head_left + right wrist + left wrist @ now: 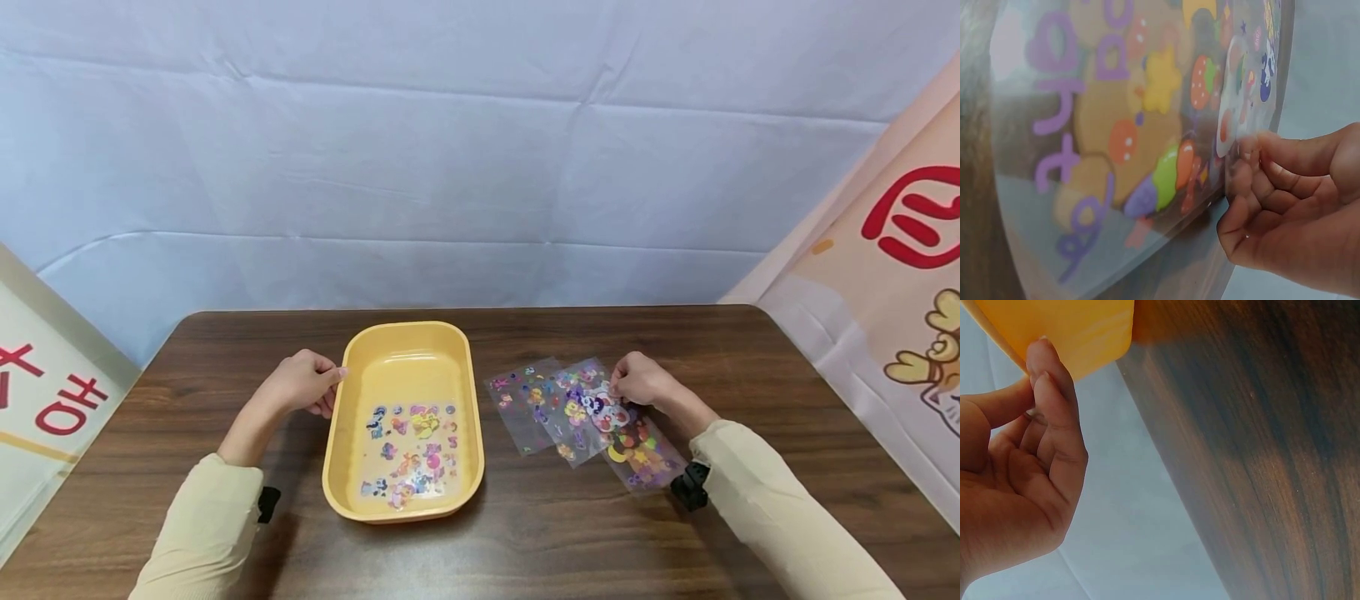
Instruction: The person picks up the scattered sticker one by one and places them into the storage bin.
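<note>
My left hand (302, 385) pinches the left rim of a yellow plastic tray (408, 382), thumb over the rim and fingers outside it in the left wrist view. A clear sticker sheet (408, 457) with small colourful cartoon figures lies flat in the near half of the tray. To the right, overlapping clear sticker sheets (525, 421) fan out on the table. My right hand (643, 380) pinches the edge of a sheet there between thumb and fingers. Close up in the right wrist view is a sheet (1160, 100) with a bear, fruit and purple lettering; which sheet the fingertips grip is partly hidden.
Everything stands on a dark wood-grain table (540, 533), its far edge against a pale cloth backdrop (480, 192). Printed panels with red characters hang at the left and right sides. A black wrist-camera mount (692, 485) sits under the right sleeve.
</note>
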Demonstrator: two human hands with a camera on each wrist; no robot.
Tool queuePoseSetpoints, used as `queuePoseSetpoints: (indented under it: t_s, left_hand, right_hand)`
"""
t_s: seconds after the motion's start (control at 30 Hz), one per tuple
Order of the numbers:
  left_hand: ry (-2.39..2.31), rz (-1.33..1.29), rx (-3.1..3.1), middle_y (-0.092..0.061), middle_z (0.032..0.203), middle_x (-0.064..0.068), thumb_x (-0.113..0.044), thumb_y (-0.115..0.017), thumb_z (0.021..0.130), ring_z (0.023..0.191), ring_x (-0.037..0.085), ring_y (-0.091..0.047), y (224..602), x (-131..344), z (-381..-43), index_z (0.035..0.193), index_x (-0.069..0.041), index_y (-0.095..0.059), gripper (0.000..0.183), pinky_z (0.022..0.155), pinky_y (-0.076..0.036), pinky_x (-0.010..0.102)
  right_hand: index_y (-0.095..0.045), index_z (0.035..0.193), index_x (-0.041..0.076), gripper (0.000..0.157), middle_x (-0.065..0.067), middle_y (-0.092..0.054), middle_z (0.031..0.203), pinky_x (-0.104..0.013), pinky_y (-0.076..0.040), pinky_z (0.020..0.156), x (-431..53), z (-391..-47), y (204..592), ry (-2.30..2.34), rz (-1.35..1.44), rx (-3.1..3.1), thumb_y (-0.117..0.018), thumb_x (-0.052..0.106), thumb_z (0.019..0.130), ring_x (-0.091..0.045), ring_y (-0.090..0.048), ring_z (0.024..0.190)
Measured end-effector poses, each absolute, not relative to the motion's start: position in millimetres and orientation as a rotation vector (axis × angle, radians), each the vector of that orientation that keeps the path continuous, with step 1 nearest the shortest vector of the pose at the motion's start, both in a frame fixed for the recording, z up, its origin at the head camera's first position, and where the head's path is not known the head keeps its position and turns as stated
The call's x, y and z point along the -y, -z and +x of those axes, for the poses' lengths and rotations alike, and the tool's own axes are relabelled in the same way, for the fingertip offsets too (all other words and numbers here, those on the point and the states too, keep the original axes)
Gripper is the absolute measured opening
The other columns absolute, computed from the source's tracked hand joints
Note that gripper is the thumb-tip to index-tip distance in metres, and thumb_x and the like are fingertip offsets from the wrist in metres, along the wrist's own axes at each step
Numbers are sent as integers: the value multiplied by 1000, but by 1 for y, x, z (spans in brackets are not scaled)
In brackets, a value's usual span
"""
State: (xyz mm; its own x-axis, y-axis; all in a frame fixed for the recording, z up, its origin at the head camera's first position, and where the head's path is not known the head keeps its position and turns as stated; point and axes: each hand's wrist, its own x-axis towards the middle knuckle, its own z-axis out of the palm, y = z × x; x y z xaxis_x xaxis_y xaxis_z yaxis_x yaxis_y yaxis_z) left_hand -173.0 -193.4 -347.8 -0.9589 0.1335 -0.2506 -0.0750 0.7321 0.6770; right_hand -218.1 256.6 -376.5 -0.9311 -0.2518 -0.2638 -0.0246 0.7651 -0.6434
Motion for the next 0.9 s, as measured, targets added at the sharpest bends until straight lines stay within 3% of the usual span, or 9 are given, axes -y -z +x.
queuePoseSetpoints:
  t_s: [0.17,0.33,0.67,0.9]
  left_hand:
    - [-1053,42,-2657,-59,58,5,-17,-46,96,53,16,-61,347,193,-174,82,4,-65,32,57,-53,34]
    - [-1050,42,-2660,-59,59,5,-18,-46,96,53,16,-61,346,192,-173,82,4,-65,32,57,-53,34]
    - [-1040,45,-2669,-59,58,5,-18,-46,96,53,15,-61,345,193,-173,80,3,-65,33,57,-53,35]
    - [-1038,49,-2670,-59,58,4,-18,-47,96,52,14,-60,344,191,-171,78,3,-65,34,55,-53,33]
  right_hand:
    - [-56,68,-7,13,-7,-51,62,-26,-36,48,-255,-219,378,954,-221,-2652,-54,-9,81,-14,-43,53]
    - [-56,70,-7,14,-11,-58,70,-27,-35,50,-253,-218,377,952,-180,-2631,-53,-8,83,-15,-43,55]
    - [-54,76,-8,10,-15,-55,75,-29,-43,54,-252,-218,379,1003,-127,-2616,-49,-15,81,-18,-55,64]
    - [-55,82,-8,7,-17,-55,79,-30,-45,57,-254,-217,376,1023,-113,-2600,-59,-13,79,-19,-53,66]
